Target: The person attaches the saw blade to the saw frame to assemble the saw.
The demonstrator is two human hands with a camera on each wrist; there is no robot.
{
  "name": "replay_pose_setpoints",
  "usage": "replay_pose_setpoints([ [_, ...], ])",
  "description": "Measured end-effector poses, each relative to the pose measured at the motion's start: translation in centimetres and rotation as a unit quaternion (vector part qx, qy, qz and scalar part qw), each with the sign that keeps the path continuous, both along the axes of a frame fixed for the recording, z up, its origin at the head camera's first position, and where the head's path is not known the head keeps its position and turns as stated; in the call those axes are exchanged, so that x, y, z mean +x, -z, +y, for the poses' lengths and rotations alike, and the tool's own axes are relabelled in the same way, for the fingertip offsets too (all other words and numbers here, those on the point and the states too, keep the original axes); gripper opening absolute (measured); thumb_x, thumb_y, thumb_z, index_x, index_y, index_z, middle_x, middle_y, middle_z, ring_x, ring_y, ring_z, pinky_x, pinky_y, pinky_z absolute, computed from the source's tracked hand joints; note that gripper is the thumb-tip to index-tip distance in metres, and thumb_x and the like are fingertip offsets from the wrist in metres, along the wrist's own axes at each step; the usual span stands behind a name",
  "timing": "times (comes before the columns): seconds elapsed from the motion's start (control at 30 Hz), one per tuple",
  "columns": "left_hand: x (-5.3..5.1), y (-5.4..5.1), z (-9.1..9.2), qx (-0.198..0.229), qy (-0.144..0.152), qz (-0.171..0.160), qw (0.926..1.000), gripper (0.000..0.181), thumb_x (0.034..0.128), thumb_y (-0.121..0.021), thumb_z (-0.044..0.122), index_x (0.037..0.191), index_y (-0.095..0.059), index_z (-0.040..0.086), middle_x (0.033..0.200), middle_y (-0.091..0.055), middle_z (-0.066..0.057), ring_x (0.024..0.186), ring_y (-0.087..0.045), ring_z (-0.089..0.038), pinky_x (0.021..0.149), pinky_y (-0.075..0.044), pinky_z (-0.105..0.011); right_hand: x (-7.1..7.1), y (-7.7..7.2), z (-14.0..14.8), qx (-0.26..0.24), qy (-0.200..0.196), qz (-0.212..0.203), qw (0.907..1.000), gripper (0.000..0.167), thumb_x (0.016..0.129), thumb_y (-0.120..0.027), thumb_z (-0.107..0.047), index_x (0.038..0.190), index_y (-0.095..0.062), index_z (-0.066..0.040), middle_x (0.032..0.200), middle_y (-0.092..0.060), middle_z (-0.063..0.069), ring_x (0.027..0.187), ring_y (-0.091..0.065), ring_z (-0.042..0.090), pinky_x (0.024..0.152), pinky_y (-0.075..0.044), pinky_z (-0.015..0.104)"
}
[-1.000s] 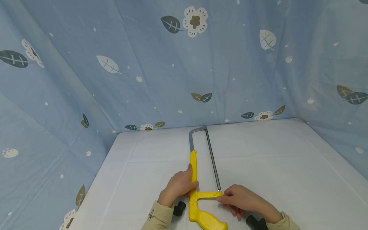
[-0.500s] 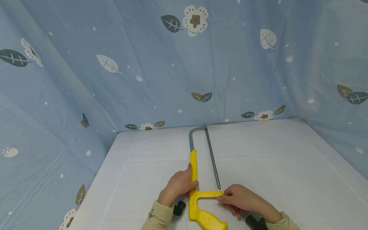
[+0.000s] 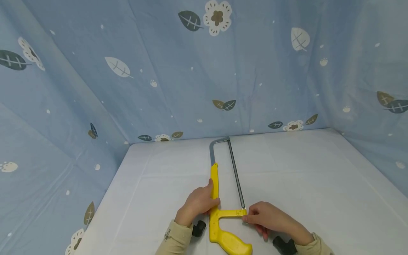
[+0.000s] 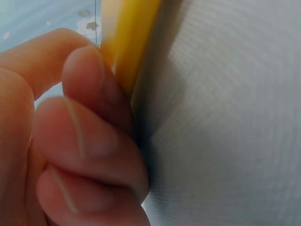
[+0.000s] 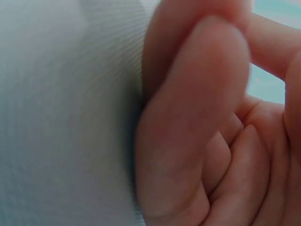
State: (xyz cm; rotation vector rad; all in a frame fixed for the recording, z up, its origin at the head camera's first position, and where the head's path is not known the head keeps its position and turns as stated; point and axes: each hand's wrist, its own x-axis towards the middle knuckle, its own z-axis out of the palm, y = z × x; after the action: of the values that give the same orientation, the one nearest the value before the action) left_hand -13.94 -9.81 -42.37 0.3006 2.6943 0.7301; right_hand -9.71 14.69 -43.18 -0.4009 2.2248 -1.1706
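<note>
A hacksaw (image 3: 214, 179) with a yellow frame and handle lies flat on the white-covered table, its grey metal bow pointing away from me. Its blade side (image 3: 236, 173) runs along the right. My left hand (image 3: 197, 202) grips the yellow frame bar above the handle, thumb on the near side; in the left wrist view its curled fingers (image 4: 89, 136) press by the yellow bar (image 4: 134, 42). My right hand (image 3: 269, 216) pinches the small metal tension nut (image 3: 244, 222) at the near blade end. Only curled fingers (image 5: 188, 127) show in the right wrist view; the nut is hidden there.
White cloth (image 3: 302, 170) covers the table, backed by a blue patterned curtain (image 3: 165, 78) on the far side and both flanks. A black wrist camera mount sits beneath each wrist, the left one (image 3: 199, 228) near the saw handle.
The head view has tipped down slightly, so everything sits a little higher. My right thumb and fingers have shifted slightly at the nut, which shows more now. My left hand keeps its grip.
</note>
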Motion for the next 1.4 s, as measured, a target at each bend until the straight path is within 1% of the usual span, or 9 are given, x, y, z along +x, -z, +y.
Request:
replay_pose_setpoints([
  [0.2, 0.29, 0.03, 0.05, 0.006, 0.001, -0.001, 1.0, 0.078, 0.0801, -0.055, 0.032, 0.142, -0.018, 0.004, 0.051, -0.05, -0.001, 0.037, -0.048, -0.014, 0.039, -0.037, -0.026, 0.28, -0.32, -0.06, -0.001, 0.012, -0.004, 0.9999, 0.038, 0.081, -0.059, -0.044, 0.067, -0.055, -0.009, 0.047, -0.049, -0.001, 0.033, -0.048, 0.011, 0.035, -0.041, 0.025],
  [0.33, 0.55, 0.03, -0.02, 0.004, 0.0, -0.008, 1.0, 0.078, 0.0799, -0.055, 0.032, 0.142, -0.018, 0.005, 0.051, -0.05, -0.001, 0.037, -0.047, -0.014, 0.038, -0.036, -0.026, 0.5, -0.11, -0.16, 0.0, 0.015, -0.012, 0.9998, 0.039, 0.079, -0.06, -0.045, 0.067, -0.056, -0.009, 0.046, -0.049, -0.001, 0.033, -0.048, 0.011, 0.035, -0.041, 0.025],
  [0.53, 0.13, -0.08, 0.01, 0.007, 0.006, 0.007, 0.9999, 0.077, 0.0806, -0.055, 0.033, 0.143, -0.018, 0.005, 0.05, -0.049, 0.0, 0.037, -0.046, -0.013, 0.039, -0.036, -0.025, 0.18, -0.21, -0.05, 0.016, 0.019, 0.004, 0.9997, 0.039, 0.079, -0.06, -0.047, 0.067, -0.056, -0.01, 0.046, -0.048, -0.002, 0.033, -0.048, 0.012, 0.035, -0.04, 0.025],
  [0.7, 0.08, -0.25, 0.02, 0.005, 0.008, -0.002, 1.0, 0.078, 0.0809, -0.055, 0.034, 0.143, -0.016, 0.006, 0.051, -0.049, 0.0, 0.037, -0.047, -0.013, 0.039, -0.037, -0.026, 0.1, -0.23, -0.03, 0.016, 0.015, 0.003, 0.9997, 0.039, 0.078, -0.06, -0.046, 0.067, -0.056, -0.01, 0.045, -0.049, -0.002, 0.033, -0.049, 0.013, 0.035, -0.041, 0.026],
  [0.87, 0.04, -0.4, 0.03, 0.003, 0.008, 0.005, 0.9999, 0.078, 0.08, -0.054, 0.033, 0.143, -0.016, 0.005, 0.052, -0.049, -0.001, 0.037, -0.046, -0.014, 0.039, -0.037, -0.026, 0.01, -0.37, -0.15, 0.029, 0.023, 0.012, 0.9992, 0.039, 0.077, -0.061, -0.046, 0.066, -0.056, -0.01, 0.045, -0.049, -0.002, 0.034, -0.049, 0.013, 0.037, -0.042, 0.027],
  [1.03, 0.09, -0.35, 0.09, -0.003, 0.005, -0.002, 1.0, 0.079, 0.0799, -0.054, 0.033, 0.143, -0.016, 0.005, 0.053, -0.049, -0.001, 0.038, -0.046, -0.014, 0.04, -0.036, -0.026, 0.1, -0.42, -0.23, 0.042, 0.028, 0.009, 0.9987, 0.04, 0.076, -0.062, -0.048, 0.065, -0.056, -0.01, 0.045, -0.049, -0.002, 0.034, -0.049, 0.013, 0.037, -0.042, 0.027],
  [1.17, 0.12, -0.31, 0.13, -0.008, 0.005, -0.005, 0.9999, 0.079, 0.0801, -0.054, 0.034, 0.143, -0.016, 0.005, 0.053, -0.049, -0.001, 0.038, -0.046, -0.014, 0.039, -0.036, -0.026, 0.15, -0.35, -0.17, 0.04, 0.027, 0.004, 0.9988, 0.04, 0.076, -0.062, -0.048, 0.066, -0.056, -0.01, 0.045, -0.049, -0.002, 0.034, -0.05, 0.013, 0.037, -0.042, 0.027],
  [1.3, 0.05, -0.47, 0.17, -0.01, 0.006, 0.001, 0.9999, 0.079, 0.0804, -0.054, 0.034, 0.143, -0.016, 0.005, 0.052, -0.049, -0.001, 0.037, -0.045, -0.014, 0.039, -0.035, -0.025, -0.02, -0.25, -0.06, 0.036, 0.021, 0.014, 0.999, 0.038, 0.077, -0.061, -0.047, 0.066, -0.055, -0.011, 0.045, -0.049, -0.002, 0.035, -0.05, 0.013, 0.037, -0.042, 0.026],
  [1.4, 0.13, -0.51, 0.14, -0.009, 0.004, 0.0, 0.9999, 0.078, 0.0804, -0.054, 0.034, 0.143, -0.017, 0.004, 0.052, -0.048, -0.001, 0.038, -0.044, -0.014, 0.039, -0.034, -0.025, 0.0, -0.22, -0.09, 0.021, 0.012, 0.016, 0.9996, 0.037, 0.078, -0.061, -0.045, 0.067, -0.056, -0.01, 0.046, -0.05, -0.002, 0.036, -0.051, 0.014, 0.037, -0.042, 0.027],
])
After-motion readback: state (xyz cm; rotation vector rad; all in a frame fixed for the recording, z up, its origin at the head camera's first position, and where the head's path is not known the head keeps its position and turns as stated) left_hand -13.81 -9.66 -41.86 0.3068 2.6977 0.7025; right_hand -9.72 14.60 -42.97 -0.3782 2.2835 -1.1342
